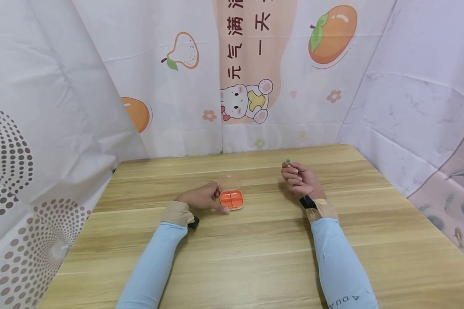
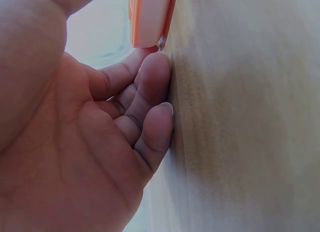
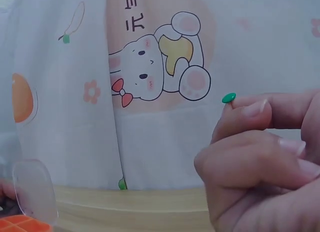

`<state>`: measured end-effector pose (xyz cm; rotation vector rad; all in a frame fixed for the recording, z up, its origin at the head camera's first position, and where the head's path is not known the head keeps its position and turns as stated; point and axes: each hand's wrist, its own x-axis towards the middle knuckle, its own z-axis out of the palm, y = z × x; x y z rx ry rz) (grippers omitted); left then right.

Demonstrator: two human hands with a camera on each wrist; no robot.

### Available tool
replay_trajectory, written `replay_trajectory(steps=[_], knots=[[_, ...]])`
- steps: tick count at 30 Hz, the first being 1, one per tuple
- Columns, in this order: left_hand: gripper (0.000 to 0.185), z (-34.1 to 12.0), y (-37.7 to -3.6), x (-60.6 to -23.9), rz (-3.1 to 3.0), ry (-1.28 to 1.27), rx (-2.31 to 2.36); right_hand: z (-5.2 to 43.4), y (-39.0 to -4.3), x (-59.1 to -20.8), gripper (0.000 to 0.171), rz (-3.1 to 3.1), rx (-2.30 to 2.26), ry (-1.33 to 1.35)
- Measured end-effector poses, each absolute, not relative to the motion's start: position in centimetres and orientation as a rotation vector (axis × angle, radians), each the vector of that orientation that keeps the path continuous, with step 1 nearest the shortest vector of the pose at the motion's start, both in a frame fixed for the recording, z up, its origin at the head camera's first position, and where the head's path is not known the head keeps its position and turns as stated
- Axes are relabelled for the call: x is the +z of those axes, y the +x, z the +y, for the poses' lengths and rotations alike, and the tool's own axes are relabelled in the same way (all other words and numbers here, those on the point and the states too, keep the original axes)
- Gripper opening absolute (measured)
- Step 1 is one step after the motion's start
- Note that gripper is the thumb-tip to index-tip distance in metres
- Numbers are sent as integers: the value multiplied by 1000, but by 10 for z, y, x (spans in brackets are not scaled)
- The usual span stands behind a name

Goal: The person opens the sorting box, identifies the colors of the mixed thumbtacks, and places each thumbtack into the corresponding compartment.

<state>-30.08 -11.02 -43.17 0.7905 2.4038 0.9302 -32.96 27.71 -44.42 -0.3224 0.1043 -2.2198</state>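
Note:
A small orange compartment box [image 1: 231, 199] lies on the table, its clear lid [image 1: 230, 183] raised at the far side. My left hand [image 1: 203, 197] grips the box at its left side, thumb along the near edge and fingers behind. In the left wrist view, the box's pale side [image 2: 150, 20] shows above the curled fingers [image 2: 155, 80]. My right hand [image 1: 299, 178] is held up to the right of the box, apart from it. Between its thumb and index finger it pinches a green-headed thumbtack [image 3: 229, 98], head upward, with a bit of the shank showing. The other fingers are curled inward.
The wood-grain table [image 1: 247, 266] extends around both hands. A printed white curtain [image 1: 185, 107] hangs along its back edge, and more sheeting [image 1: 417, 107] stands at the right. Sheeting [image 1: 62, 107] also hangs at the left.

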Motion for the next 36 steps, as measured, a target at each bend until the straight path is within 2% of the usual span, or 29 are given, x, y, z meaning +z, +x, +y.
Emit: replay_trajectory(steps=[4,9,15,17,21,36], knots=[[57,-110,-301,-431,2404,791,929,276,-328,-434,40,423,-2287,-349],[57,-110,-302,-433,2399,787,934,272,-323,-418,33,1324,-2330,-194],[59,-110,-301,-435,2390,773,940,269,-318,-411,24,2263,-1927,-26],[59,-110,-301,-435,2390,772,940,269,-317,-411,26,2449,-1783,-28],[58,-111,-301,-435,2392,780,944,267,-317,-414,33,2690,-1540,-20],[56,-111,-301,-432,2383,785,954,261,-317,-418,27,2915,-1131,-197]])
